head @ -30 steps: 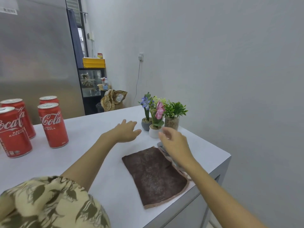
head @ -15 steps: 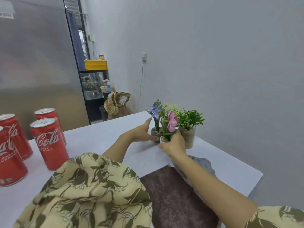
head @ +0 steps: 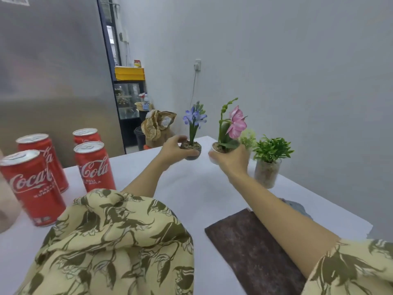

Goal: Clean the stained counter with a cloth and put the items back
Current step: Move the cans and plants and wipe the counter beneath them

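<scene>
While the left hand point(head: 173, 151) gripped the blue-flower pot point(head: 191, 149) and the right hand point(head: 230, 159) clasped the pink-flower pot point(head: 221, 146), both upright above the counter point(head: 191, 188), the cloth point(head: 255, 250) lay flat nearer the person, under the right forearm.

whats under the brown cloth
Only the white counter shows around the brown cloth, which lies flat. A grey cloth peeks out past the right forearm. Any stain beneath the brown one is covered, so it cannot be seen.
</scene>
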The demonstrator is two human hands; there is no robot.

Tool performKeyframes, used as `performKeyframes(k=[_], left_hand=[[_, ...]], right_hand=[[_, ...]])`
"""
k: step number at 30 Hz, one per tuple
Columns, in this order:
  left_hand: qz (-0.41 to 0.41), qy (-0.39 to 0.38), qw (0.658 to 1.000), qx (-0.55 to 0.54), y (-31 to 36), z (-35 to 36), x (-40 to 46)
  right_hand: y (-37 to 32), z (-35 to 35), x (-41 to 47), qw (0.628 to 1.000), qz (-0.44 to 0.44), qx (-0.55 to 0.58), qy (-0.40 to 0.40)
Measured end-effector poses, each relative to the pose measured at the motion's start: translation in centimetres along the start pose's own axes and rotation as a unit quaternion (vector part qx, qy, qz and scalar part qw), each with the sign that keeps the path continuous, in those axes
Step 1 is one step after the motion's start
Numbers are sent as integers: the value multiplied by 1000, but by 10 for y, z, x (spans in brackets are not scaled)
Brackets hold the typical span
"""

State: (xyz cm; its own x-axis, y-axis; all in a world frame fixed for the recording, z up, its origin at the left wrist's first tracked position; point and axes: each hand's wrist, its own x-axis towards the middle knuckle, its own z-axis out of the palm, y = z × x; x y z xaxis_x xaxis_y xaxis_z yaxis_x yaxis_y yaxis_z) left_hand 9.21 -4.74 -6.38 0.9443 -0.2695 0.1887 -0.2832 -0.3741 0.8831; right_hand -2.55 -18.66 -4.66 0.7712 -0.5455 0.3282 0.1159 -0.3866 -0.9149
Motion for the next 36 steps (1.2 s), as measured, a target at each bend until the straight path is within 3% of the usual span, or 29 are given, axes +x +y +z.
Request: performKeyframes(k=[8, 12, 21, 30, 36], left_hand=[[-94, 219, 971, 11, -50, -45, -37], [-126, 271, 954, 28, -66, -39, -36], [-128, 325, 936, 46, -74, -52, -29], [-174, 227, 958, 16, -61, -54, -40], [-233, 272, 934, -15, -53, -42, -69]], right_hand=[[0, 100, -27, 987, 30, -22, -156], [12, 123, -32, 983, 33, -21, -181], [20, 135, -35, 969, 56, -8, -240], [20, 131, -32, 961, 89, 9, -261], [15, 139, -35, 947, 117, -8, -299]])
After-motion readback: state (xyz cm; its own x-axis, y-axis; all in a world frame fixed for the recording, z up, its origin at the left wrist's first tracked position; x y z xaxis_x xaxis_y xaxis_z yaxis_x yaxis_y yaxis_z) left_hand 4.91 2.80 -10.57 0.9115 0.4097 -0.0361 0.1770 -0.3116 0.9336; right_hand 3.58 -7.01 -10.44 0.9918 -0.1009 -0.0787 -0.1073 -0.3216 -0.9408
